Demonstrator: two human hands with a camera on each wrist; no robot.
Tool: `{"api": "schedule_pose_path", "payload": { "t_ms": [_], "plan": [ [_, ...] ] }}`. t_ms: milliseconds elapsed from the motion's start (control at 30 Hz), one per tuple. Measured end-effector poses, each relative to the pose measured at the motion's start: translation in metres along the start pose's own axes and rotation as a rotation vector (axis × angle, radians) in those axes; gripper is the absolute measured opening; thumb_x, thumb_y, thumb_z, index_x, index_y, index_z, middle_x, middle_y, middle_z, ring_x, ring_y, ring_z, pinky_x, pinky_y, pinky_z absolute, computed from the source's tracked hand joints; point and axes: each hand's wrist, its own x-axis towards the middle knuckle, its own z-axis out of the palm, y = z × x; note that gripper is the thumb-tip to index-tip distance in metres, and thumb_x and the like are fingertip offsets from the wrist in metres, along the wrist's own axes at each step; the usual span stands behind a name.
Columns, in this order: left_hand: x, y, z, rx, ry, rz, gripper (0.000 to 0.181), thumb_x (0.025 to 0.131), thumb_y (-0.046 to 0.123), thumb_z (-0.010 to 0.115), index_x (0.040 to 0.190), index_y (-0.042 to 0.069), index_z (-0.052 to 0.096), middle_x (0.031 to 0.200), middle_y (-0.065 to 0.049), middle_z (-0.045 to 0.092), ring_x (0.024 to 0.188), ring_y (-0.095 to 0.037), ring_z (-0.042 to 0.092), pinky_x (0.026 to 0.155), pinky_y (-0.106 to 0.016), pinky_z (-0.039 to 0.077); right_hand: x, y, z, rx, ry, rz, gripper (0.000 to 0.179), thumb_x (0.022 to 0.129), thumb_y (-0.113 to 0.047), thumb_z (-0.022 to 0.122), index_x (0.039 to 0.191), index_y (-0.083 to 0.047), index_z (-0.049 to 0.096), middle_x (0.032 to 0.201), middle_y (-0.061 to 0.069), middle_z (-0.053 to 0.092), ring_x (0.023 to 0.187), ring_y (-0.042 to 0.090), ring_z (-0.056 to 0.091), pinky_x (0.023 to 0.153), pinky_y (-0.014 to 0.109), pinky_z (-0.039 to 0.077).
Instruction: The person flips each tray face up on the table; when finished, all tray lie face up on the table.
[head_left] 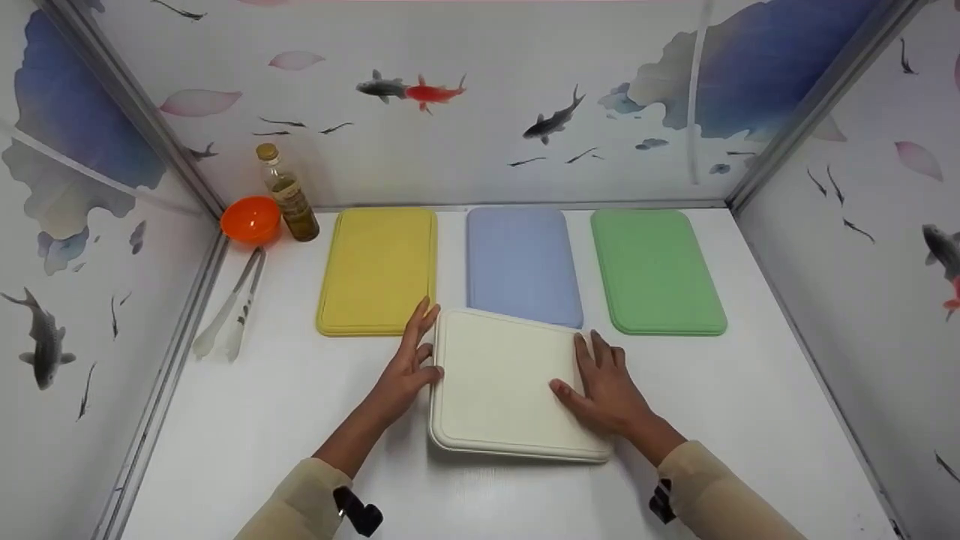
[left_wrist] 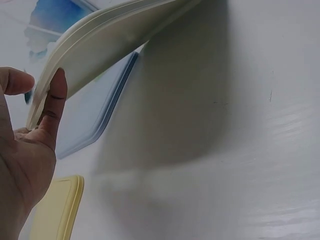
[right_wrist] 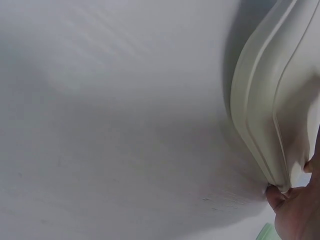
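Note:
A cream cutting board is held up off the white table, tilted, between both hands. My left hand grips its left edge; in the left wrist view the thumb is on one side and a finger reaches under the other. At the right edge my right hand holds the board, its thumb lying across the top face. The right wrist view shows a fingertip curled at the board's rim. Part of the blue cutting board is hidden behind the cream one.
A yellow cutting board and a green cutting board flank the blue one along the back wall. Back left stand an orange bowl and a corked oil bottle, with tongs in front. Printed walls enclose the table.

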Motion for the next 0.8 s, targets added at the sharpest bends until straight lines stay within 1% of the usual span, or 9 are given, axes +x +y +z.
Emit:
{"api": "schedule_pose_path", "payload": {
  "t_ms": [133,233,333,433,567,633,800],
  "plan": [
    [0.002,0.001,0.0,0.0,0.002,-0.003,0.113,0.092,-0.005,0.057,0.178,0.043,0.002,0.188,-0.001,0.012,0.143,-0.036,0.058,0.106,-0.04,0.055,-0.001,0.0,0.001,-0.009,0.008,-0.01,0.097,0.106,-0.06,0.061,0.175,-0.003,0.023,0.18,0.032,0.021,0.157,0.054,0.031,0.121,0.071,0.041],
    [0.003,0.0,0.0,0.002,0.004,-0.002,0.113,0.092,-0.005,0.057,0.176,0.048,0.003,0.188,0.0,0.013,0.146,-0.037,0.057,0.107,-0.04,0.054,-0.001,0.0,0.002,-0.023,0.023,-0.026,0.095,0.107,-0.059,0.061,0.175,-0.003,0.025,0.18,0.032,0.021,0.159,0.055,0.03,0.123,0.073,0.036],
    [0.004,0.0,0.0,0.005,0.004,0.0,0.113,0.092,-0.005,0.056,0.176,0.047,0.003,0.188,-0.001,0.013,0.148,-0.038,0.055,0.109,-0.039,0.054,-0.001,-0.002,0.003,-0.033,0.038,-0.045,0.091,0.108,-0.057,0.06,0.175,-0.005,0.027,0.18,0.031,0.022,0.161,0.056,0.028,0.126,0.075,0.029],
    [0.004,0.002,0.0,0.003,0.005,0.004,0.112,0.092,-0.005,0.056,0.178,0.043,0.002,0.188,-0.001,0.013,0.149,-0.038,0.055,0.109,-0.039,0.053,-0.002,-0.007,0.003,-0.036,0.044,-0.071,0.089,0.107,-0.057,0.06,0.175,-0.008,0.03,0.18,0.031,0.022,0.163,0.057,0.026,0.126,0.077,0.025],
    [0.005,0.004,0.002,-0.013,0.005,0.023,0.111,0.091,-0.005,0.054,0.179,0.038,0.0,0.187,0.0,0.014,0.145,-0.039,0.057,0.107,-0.04,0.054,-0.002,-0.018,0.001,-0.036,0.042,-0.118,0.088,0.107,-0.057,0.06,0.175,-0.01,0.031,0.181,0.03,0.023,0.165,0.056,0.025,0.127,0.078,0.025],
    [0.006,0.005,0.003,-0.021,0.002,0.033,0.11,0.092,-0.004,0.053,0.179,0.038,0.0,0.187,0.0,0.014,0.144,-0.039,0.057,0.106,-0.041,0.054,-0.002,-0.025,-0.001,-0.041,0.043,-0.147,0.087,0.107,-0.057,0.06,0.175,-0.011,0.032,0.181,0.03,0.024,0.165,0.056,0.026,0.126,0.078,0.026],
    [0.008,0.007,0.004,-0.024,-0.004,0.048,0.109,0.092,-0.003,0.051,0.178,0.041,0.002,0.187,0.001,0.014,0.151,-0.041,0.053,0.108,-0.04,0.053,0.0,-0.043,-0.002,-0.069,0.043,-0.221,0.084,0.108,-0.057,0.059,0.175,-0.014,0.033,0.181,0.027,0.026,0.164,0.057,0.028,0.123,0.08,0.03]
  ]
}}
